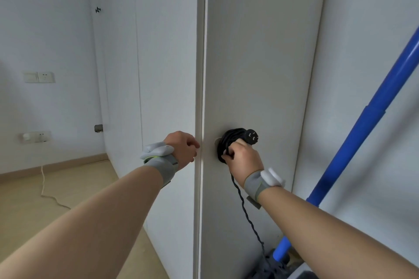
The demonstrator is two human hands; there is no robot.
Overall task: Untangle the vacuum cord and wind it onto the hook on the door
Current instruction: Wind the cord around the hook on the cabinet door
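The black vacuum cord [226, 140] is wound in a coil on the hook on the white door [260, 63]; the hook itself is mostly hidden under the coil. Its three-pin plug [252, 136] sticks out at the coil's upper right. My right hand [243, 157] grips the coil from below with curled fingers. A twisted length of cord [247, 213] hangs down from the coil to the vacuum base at the floor. My left hand [183, 147] curls its fingers round the door's edge [200, 120], left of the coil.
A blue vacuum tube [371, 115] leans diagonally on the right, its grey base [272, 265] on the floor. Wall sockets [39, 77] sit on the left wall, and a white cable [45, 190] trails on the wooden floor.
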